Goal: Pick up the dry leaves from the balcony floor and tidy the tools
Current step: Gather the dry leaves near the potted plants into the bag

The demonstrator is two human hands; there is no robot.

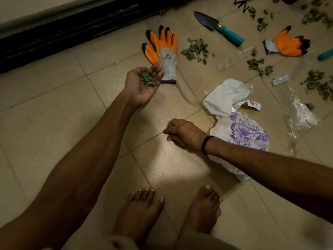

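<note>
Leaves (pixel 147 81) in a small dry clump lay in the upturned left hand (pixel 142 85), whose fingers curled narrowly around them, above the tiled floor (pixel 54 114) near its far edge. The right hand (pixel 183 136) was held low over the floor beside a printed plastic bag (pixel 248 132); its fingers were curled with the tips together, and whether they pinched anything could not be determined. Loose leaf clusters (pixel 195 49) lay scattered toward the far right corner, between an orange glove (pixel 163 49), a teal-handled trowel (pixel 218 27) and a second glove (pixel 288 46).
</note>
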